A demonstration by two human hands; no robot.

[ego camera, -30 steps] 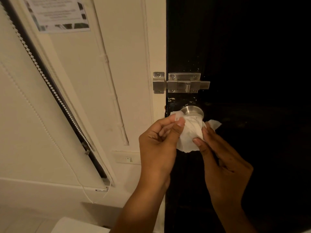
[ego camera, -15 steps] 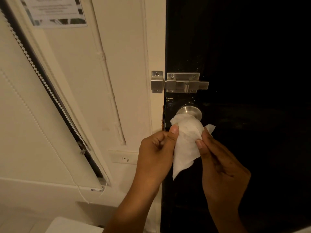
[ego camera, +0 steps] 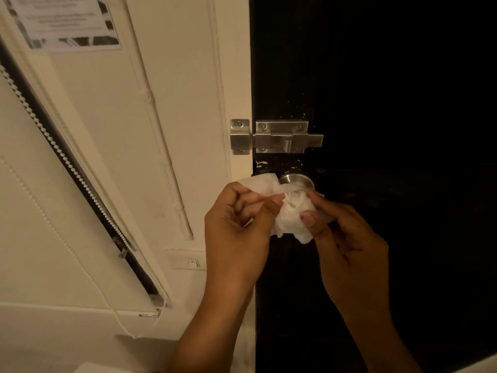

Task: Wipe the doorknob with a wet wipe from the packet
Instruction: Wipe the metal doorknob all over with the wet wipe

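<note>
Right up close at the bottom, two bare forearms come up from about 6 o'clock toward the door. The left hand (ego camera: 236, 219) is curled, pinching one end of the wet wipe (ego camera: 289, 211) between thumb and fingers. The right hand (ego camera: 347, 238) pinches the other side, its thumb pressed onto the bunched white middle. So both hands are closed on the wipe — neither is loose.

The wipe is scrunched against the front of the doorknob (ego camera: 297, 181), covering its lower part; only the top curve of the round metal knob peeks out at 12 o'clock from the wipe. A flap of the wipe sticks out toward 10 o'clock, over the left hand.

Just past that, at 12 o'clock from the knob, there's a metal slide bolt (ego camera: 285, 137) on the black door (ego camera: 390, 90), with its keeper plate (ego camera: 240, 136) on the cream frame.

Farther off at 9 o'clock — a light switch (ego camera: 189, 262) low on the wall, a window blind (ego camera: 40, 211) with a beaded chain, and a blurry printed notice (ego camera: 64, 21) up at 11 o'clock.
</note>
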